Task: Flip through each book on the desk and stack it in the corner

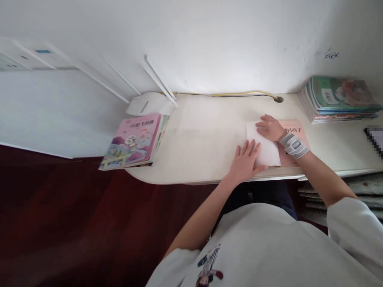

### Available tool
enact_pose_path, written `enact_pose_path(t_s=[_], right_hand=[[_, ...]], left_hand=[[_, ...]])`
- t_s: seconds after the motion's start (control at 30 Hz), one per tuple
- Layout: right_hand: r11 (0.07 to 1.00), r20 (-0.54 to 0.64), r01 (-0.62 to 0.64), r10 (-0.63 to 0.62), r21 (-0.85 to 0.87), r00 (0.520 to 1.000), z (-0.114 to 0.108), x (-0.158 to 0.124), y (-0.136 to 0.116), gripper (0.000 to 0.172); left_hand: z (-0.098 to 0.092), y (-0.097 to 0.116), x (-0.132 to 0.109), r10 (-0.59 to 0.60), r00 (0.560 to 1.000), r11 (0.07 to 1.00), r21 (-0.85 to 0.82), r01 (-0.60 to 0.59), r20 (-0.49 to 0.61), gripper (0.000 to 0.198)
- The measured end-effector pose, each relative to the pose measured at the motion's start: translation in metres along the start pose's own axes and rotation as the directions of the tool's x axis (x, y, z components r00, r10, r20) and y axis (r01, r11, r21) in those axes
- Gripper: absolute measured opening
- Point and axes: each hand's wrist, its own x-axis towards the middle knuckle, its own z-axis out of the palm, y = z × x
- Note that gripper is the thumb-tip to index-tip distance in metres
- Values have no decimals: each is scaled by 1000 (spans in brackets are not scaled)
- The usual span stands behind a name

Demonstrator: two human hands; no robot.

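A thin pink book [295, 137] lies near the front edge of the desk, with printed characters on its cover. White paper [266, 148] covers the book's left part; whether it is a loose sheet or folded over from beneath I cannot tell. My left hand [243, 162] rests at the paper's lower left edge, fingers spread and thumb stretched along the near side. Across the paper's upper part lies my right hand [271, 127], fingers pointing left and slightly bent, with a grey band on the wrist.
Stacked books [341, 99] stand at the back right. Another pile, topped by a pink picture book [134, 137], overhangs the desk's [197, 147] left end beside a white router-like device [152, 103]. A yellow cable [239, 93] runs along the wall to a hole. Folded fabric [353, 191] sits below right.
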Motion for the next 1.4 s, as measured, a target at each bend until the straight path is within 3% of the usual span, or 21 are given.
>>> enact_pose_path(t_s=[0.07, 0.1, 0.13, 0.2, 0.27, 0.3, 0.37, 0.43, 0.47, 0.5, 0.57, 0.63, 0.67, 0.73, 0.83, 0.9, 1.07, 1.27, 1.4], right_hand=[[999, -10, 35, -35, 18, 999, 0, 1, 3, 40], [999, -34, 33, -32, 39, 999, 2, 0, 4, 42], [998, -66, 23, -19, 66, 998, 4, 0, 5, 45], [991, -134, -9, 27, 132, 991, 10, -2, 7, 49], [982, -191, -33, 70, 187, 979, 17, -4, 9, 50], [978, -208, -37, 80, 203, 975, 20, -4, 9, 50], [975, -227, -35, 86, 218, 970, 24, -5, 9, 48], [975, -234, -41, 94, 219, 968, 26, -6, 9, 46], [975, -234, -48, 100, 218, 967, 27, -6, 9, 45], [975, -232, -55, 105, 215, 967, 27, -6, 9, 44], [976, -223, -64, 112, 210, 968, 27, -5, 8, 43], [975, -214, -70, 116, 209, 970, 27, -5, 6, 41], [975, -209, -73, 118, 208, 971, 27, -5, 5, 40], [976, -198, -82, 122, 203, 973, 26, -5, 3, 39], [977, -182, -97, 131, 188, 975, 25, -6, 0, 36], [978, -172, -104, 135, 179, 976, 24, -6, -2, 35], [982, -149, -108, 131, 156, 980, 22, -7, -4, 35], [977, -153, -117, 145, 179, 978, 25, -7, 0, 34], [973, -159, -113, 147, 203, 976, 26, -5, 2, 34]], left_hand=[[-12, -10, 6, -145, 987, 954, -276, 121, -68, 69], [-20, -17, 11, -258, 961, 877, -440, 191, -97, 65], [-30, -25, 17, -385, 917, 756, -604, 252, -100, 61], [-48, -42, 31, -575, 818, 418, -856, 305, 11, 56], [-63, -59, 44, -616, 761, 84, -944, 319, 202, 51], [-68, -66, 49, -600, 748, -36, -944, 329, 284, 46], [-72, -78, 56, -555, 741, -150, -921, 358, 379, 33], [-69, -84, 60, -512, 765, -103, -912, 397, 391, 23], [-67, -86, 61, -485, 791, -14, -908, 419, 373, 21], [-65, -88, 62, -450, 827, 128, -891, 435, 338, 20], [-60, -89, 63, -338, 917, 532, -761, 372, 212, 22], [-58, -91, 66, -155, 984, 881, -438, 177, 87, 27], [-57, -92, 69, -65, 996, 966, -247, 78, 60, 31], [-56, -94, 74, 22, 996, 998, 53, -26, 84, 36], [-54, -95, 85, -147, 982, 961, 253, 114, 117, 38], [-54, -96, 91, -228, 967, 935, 304, 185, 112, 42], [-54, -94, 92, -94, 984, 914, 406, 23, 154, 45], [-47, -90, 88, -96, 989, 898, 439, 35, 117, 45], [-57, -96, 77, -71, 996, 918, 393, 43, 56, 41]])
